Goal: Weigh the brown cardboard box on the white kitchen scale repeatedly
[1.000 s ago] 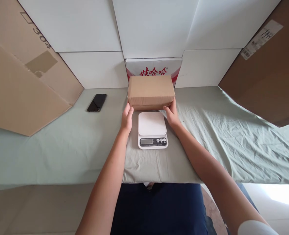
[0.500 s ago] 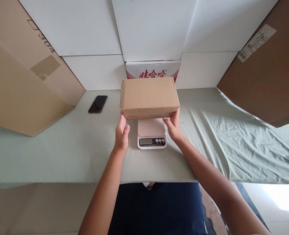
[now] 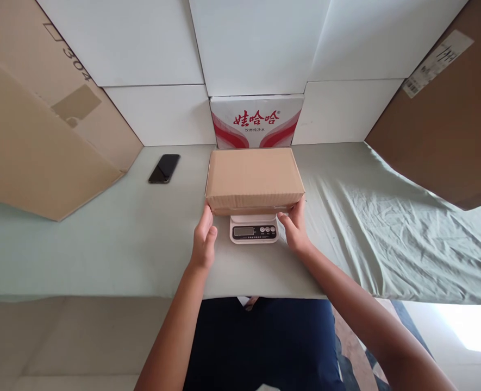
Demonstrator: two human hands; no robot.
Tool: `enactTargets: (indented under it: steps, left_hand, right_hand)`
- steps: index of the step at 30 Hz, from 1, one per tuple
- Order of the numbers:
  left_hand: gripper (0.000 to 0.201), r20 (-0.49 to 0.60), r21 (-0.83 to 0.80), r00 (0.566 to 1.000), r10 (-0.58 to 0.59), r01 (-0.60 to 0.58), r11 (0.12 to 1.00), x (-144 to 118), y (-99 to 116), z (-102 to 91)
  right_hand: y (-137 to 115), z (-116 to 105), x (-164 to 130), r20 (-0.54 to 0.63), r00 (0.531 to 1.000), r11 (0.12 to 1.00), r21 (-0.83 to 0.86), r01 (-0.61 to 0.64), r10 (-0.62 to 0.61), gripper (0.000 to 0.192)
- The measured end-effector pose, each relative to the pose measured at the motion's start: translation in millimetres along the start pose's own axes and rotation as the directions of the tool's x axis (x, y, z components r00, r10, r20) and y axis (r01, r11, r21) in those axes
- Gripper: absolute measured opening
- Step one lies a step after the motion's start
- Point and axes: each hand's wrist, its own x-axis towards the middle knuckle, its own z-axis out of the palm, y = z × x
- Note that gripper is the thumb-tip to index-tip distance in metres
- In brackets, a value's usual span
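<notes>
A closed brown cardboard box is held level between my two hands, over a white kitchen scale. The box hides the scale's platform; whether it touches the platform I cannot tell. My left hand grips the box's near left corner, fingers partly hidden beneath it. At the near right corner my right hand holds it the same way, thumb in front. The scale's display and several round buttons face me below the box, and I can read no figures on the display.
A black phone lies left on the green cloth. Behind the box stands a white and red carton with printed characters, against white panels. Large cardboard sheets flank the table at left and right.
Both hands have lowered the box toward the scale, and it now covers the platform. More of the white and red carton behind it shows.
</notes>
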Motion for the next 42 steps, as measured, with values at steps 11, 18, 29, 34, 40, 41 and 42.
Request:
enactTargets:
  steps: [11,18,29,34,40,41,42]
  left_hand:
    - [0.077,0.01,-0.019,0.999,0.042,-0.042,0.999,-4.3,-6.5,-3.8]
    - [0.079,0.028,-0.012,0.999,0.03,-0.03,0.999,-4.4,-8.3,-3.8]
    - [0.078,0.044,-0.016,0.998,0.049,-0.049,0.999,-1.0,-5.9,-2.0]
    - [0.08,0.052,-0.01,0.998,0.027,-0.027,1.0,-0.5,-4.0,-1.3]
    - [0.076,-0.062,0.019,0.993,0.103,-0.102,0.995,1.9,-5.2,-8.1]
    - [0.074,-0.091,0.009,0.991,0.102,-0.101,0.995,2.4,-5.7,-9.3]
    - [0.073,-0.11,-0.002,0.989,0.095,-0.096,0.995,2.8,-6.2,-10.3]
  right_hand:
    - [-3.2,-1.8,-4.8,-0.008,1.0,1.0,0.024,0.001,0.0,0.073]
    - [-4.0,-2.9,-2.0,-0.028,0.999,0.998,0.062,-0.026,0.028,0.066]
    - [-4.4,-2.0,-3.1,-0.063,0.997,0.996,0.072,-0.046,0.05,0.066]
    - [-6.4,0.2,-4.3,-0.094,0.993,0.993,0.103,-0.063,0.073,0.063]
    - [-8.0,-17.0,16.3,-0.425,0.865,0.908,0.412,-0.076,0.265,0.046]
    - [-7.6,-22.2,21.1,-0.47,0.821,0.877,0.474,-0.074,0.324,0.042]
    - [-7.0,-27.0,25.4,-0.495,0.776,0.844,0.53,-0.087,0.391,0.04]
